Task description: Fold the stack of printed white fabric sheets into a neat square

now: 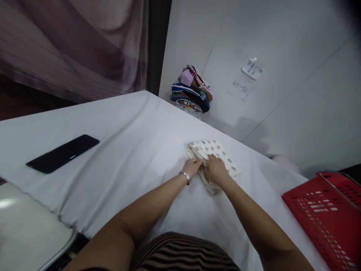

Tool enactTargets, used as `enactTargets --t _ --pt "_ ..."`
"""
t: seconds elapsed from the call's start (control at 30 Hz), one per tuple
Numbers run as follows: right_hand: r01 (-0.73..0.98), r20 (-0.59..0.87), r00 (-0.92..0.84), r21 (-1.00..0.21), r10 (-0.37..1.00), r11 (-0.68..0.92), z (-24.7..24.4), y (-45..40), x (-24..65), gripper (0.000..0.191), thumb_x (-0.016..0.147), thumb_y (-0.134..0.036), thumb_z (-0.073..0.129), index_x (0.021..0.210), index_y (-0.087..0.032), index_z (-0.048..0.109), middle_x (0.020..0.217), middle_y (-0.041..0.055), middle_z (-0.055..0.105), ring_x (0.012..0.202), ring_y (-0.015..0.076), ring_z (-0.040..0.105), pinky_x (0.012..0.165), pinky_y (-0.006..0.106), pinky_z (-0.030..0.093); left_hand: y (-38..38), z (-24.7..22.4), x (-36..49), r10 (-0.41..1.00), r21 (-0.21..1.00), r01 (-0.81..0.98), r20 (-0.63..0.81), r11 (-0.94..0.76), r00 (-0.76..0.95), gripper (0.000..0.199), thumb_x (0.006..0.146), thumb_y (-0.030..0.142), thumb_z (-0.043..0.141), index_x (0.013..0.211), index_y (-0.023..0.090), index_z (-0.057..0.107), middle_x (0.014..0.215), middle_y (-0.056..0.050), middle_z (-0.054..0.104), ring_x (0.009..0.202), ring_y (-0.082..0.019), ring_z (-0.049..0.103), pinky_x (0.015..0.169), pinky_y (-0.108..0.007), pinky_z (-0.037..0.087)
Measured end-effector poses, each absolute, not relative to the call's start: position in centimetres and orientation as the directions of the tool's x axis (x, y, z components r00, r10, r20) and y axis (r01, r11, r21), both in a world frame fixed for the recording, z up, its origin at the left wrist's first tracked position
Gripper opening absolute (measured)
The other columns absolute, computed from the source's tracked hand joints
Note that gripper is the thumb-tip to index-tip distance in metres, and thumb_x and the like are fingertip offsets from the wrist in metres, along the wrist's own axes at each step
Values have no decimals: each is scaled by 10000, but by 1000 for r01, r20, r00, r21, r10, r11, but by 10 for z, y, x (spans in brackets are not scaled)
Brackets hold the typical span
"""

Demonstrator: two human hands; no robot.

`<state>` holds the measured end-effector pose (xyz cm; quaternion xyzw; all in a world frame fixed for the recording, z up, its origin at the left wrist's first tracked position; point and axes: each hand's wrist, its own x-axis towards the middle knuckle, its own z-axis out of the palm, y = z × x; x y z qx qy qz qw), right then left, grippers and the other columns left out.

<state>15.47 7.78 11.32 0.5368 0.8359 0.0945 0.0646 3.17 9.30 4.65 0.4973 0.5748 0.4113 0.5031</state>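
On the white-covered table (135,150) in front of me lies a folded white cloth (216,148) with small grey, red, blue and green prints. It is layered, and its folded edge faces me. My left hand (192,166), with a silver bracelet at the wrist, pinches the cloth's near left edge. Close beside it, my right hand (216,169) rests over the cloth with its fingers curled and gripping the same fold. The fingertips of both hands almost meet at that edge.
A black phone-like slab (63,153) lies at the left. Folded clothes (191,90) are stacked by the table's far edge, against the wall. A red plastic basket (324,210) stands at the right. Paper notes (239,89) hang on the wall. A white chair seat (28,226) is at lower left.
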Motion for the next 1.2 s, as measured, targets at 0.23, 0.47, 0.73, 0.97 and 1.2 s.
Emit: enactTargets --t 0.23,0.47,0.73,0.97,1.2 --pt "890 -10 -387 258 922 376 128 83 160 248 814 -188 403 934 -135 613 1119 131 541 1125 247 391 898 343 281 96 50 12 974 907 359 -227 219 -21 230 738 341 508 707 150 633 561 -4 605 479 -107 544 486 -203 358" --pt "868 5 -422 291 907 402 129 78 155 250 811 -199 415 934 -105 612 1083 168 544 1089 264 393 881 368 279 96 62 14 957 830 502 -289 243 15 378 766 465 471 704 142 656 469 -22 582 475 -138 564 464 -212 366" --pt "868 -28 -427 267 904 418 128 75 153 246 797 -194 421 932 -116 612 1086 159 542 1057 255 416 855 357 298 116 65 18 948 777 568 -317 272 -21 298 723 379 516 664 126 662 525 -73 624 510 -161 592 484 -222 415" --pt "871 -31 -425 259 904 418 121 74 156 243 783 -173 427 936 -115 607 1069 149 549 1057 251 421 854 348 298 122 65 11 942 754 600 -337 267 4 252 720 351 529 718 134 658 629 -80 662 511 -159 605 476 -226 432" --pt "864 -26 -429 281 903 418 124 76 152 250 787 -170 412 920 -113 616 1054 165 552 1030 261 429 854 370 292 122 66 12 900 742 556 -436 375 -26 377 722 488 518 824 152 655 753 -105 684 533 -185 620 449 -256 447"
